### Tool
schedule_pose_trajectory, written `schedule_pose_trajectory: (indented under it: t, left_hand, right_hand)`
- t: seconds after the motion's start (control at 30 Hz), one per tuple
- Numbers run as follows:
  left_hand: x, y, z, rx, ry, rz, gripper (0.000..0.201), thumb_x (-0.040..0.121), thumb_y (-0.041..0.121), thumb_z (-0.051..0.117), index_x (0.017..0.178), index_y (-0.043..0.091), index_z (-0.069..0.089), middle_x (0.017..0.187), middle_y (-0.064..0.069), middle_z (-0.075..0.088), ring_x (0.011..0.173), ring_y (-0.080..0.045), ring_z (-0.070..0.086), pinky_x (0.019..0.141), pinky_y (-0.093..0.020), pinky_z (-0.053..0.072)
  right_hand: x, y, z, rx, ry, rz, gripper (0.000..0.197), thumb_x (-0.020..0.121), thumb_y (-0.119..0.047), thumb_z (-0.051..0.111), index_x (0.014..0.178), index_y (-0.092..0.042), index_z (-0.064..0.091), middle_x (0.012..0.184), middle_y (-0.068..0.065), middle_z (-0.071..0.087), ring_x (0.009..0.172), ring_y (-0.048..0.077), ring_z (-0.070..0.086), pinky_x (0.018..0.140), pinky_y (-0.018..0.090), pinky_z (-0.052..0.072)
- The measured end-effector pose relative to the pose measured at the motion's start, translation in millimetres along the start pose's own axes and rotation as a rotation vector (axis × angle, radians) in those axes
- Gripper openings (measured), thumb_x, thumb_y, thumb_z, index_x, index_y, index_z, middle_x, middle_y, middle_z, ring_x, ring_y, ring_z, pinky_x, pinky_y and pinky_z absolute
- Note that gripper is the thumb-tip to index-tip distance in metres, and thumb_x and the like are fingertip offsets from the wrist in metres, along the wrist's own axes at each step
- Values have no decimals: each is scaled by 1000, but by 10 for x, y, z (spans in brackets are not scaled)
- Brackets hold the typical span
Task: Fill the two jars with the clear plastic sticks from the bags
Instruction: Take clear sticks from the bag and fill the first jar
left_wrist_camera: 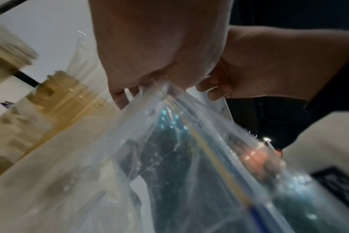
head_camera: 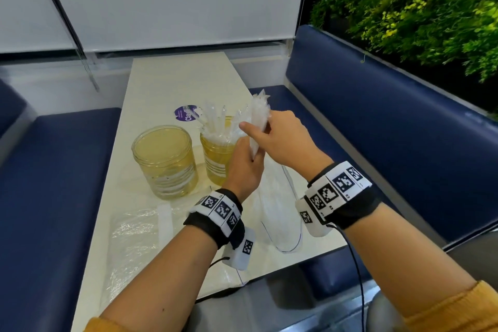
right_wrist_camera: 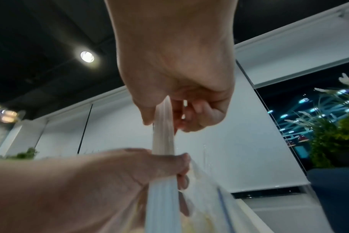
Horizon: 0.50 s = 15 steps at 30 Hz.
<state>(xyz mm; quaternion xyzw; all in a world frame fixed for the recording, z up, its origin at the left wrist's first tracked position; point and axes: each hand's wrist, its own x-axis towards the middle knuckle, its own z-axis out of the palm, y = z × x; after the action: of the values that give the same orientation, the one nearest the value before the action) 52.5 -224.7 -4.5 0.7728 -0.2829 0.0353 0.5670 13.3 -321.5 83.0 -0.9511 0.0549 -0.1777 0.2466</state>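
The table runs away from me between two blue benches, and on it I count two bags and two jars. The bag I am working from hangs under my hands at the near right, its lower end on the tabletop; a second, flattened bag lies at the near left and looks emptied. Both jars are amber-tinted: the left jar holds no sticks that I can see, while the right jar, just beside it, already bristles with them.

My right hand is closed round a bundle of clear sticks, too many and too blurred to count, held just right of the right jar's mouth. My left hand pinches the bag's mouth just below, so the bundle slides out.

I judge the sticks light, stiff and slick, likely to fan apart or slip if gripped loosely, so a firm hold around the middle of the bundle suits them. The bag is soft film and needs holding at its rim.
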Motion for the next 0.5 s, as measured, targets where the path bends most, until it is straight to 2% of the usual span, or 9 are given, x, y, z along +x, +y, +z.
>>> schedule_pose_trajectory:
  t: [0.07,0.1,0.13,0.17,0.23,0.3,0.37,0.43,0.5]
  left_hand:
    - [-24,28,-50,-15,13,-7,16,104,36,47,109,28,60,98,-5,67,88,-18,66,75,-45,58]
    - [-39,42,-73,-23,20,-10,11,104,30,51,97,29,59,88,-2,64,77,-12,62,66,-35,54]
    - [-53,39,-88,-21,29,-22,16,104,26,54,89,30,56,81,1,57,70,-8,55,62,-28,45]
    - [-66,14,-96,-3,35,-41,16,102,26,56,86,28,55,81,1,54,70,-6,52,64,-25,43]
    - [-87,-50,-116,40,26,-113,10,98,28,62,99,18,59,97,-6,57,85,-15,56,77,-30,47]
    - [-109,-112,-137,13,20,-198,21,93,24,68,108,13,60,104,-4,57,93,-18,57,83,-28,47]
    - [-141,-141,-169,-75,26,-244,26,91,19,72,111,11,59,101,6,56,91,-10,56,80,-17,45]
    - [-185,-173,-192,-64,38,-229,27,90,16,74,112,12,59,104,8,55,95,-7,55,80,-9,42]
    - [-228,-203,-233,-38,35,-214,27,90,16,74,113,14,61,110,4,55,99,-10,55,80,-3,40]
  right_hand:
    - [16,-18,52,23,-18,-19,53,93,-62,51,78,-12,63,62,1,62,58,16,64,61,41,59]
    - [27,-47,47,32,-15,-34,52,95,-59,51,77,-11,63,60,1,61,56,16,63,59,39,58]
    - [43,-78,20,41,-3,-55,51,96,-56,51,75,-10,61,59,2,59,53,17,61,55,36,55]
    - [62,-118,-31,46,13,-79,51,97,-53,51,71,-10,58,56,2,56,50,16,57,50,34,50]
    - [117,-229,-214,33,46,-139,50,99,-49,51,61,-16,49,51,-2,49,42,9,48,44,27,39]
    - [182,-386,-480,52,81,-195,52,100,-44,52,55,-19,44,47,-6,43,36,7,43,40,16,32]
    - [286,-535,-764,150,157,-257,54,101,-38,54,55,-9,51,48,0,44,39,8,43,40,17,32]
    - [440,-646,-982,245,246,-307,54,101,-36,53,65,3,61,51,5,52,44,10,47,44,23,35]
    - [628,-728,-1073,316,324,-370,49,102,-38,51,66,-6,62,47,-10,55,44,7,50,45,21,35]
